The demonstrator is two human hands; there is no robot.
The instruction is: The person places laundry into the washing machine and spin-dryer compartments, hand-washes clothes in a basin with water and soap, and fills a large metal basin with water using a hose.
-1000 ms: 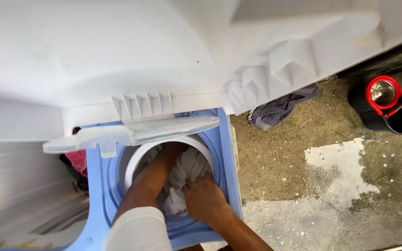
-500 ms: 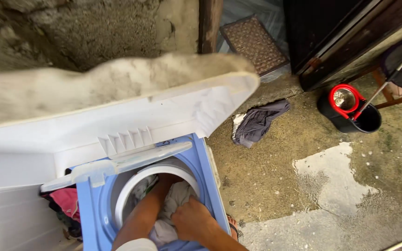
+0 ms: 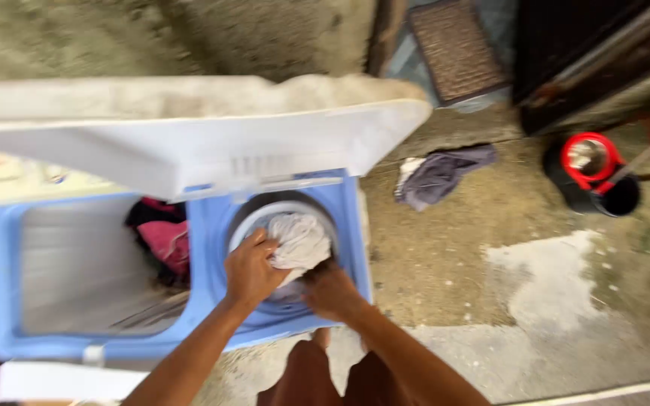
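Observation:
A blue and white twin-tub washing machine (image 3: pixel 205 225) stands below me with its white lid (image 3: pixel 189 143) raised. Both my hands are at the round spin tub (image 3: pixel 283 214) on the right side. My left hand (image 3: pixel 251 271) grips a bunched white cloth (image 3: pixel 300 239) at the tub's mouth. My right hand (image 3: pixel 332 289) holds the same cloth from its lower right side. Pink and dark clothes (image 3: pixel 161 239) lie in the larger wash tub (image 3: pixel 77 263) to the left.
A grey cloth (image 3: pixel 441 174) lies crumpled on the dirt and concrete ground to the right. A black mop bucket with a red ring (image 3: pixel 592 177) stands further right. A brown doormat (image 3: pixel 457 49) lies by a dark door. My knees (image 3: pixel 325 376) show at the bottom.
The view has swung left and steadied, showing the wash tub. My hands, earlier reaching down into the spin tub, have come up with the white cloth to its mouth.

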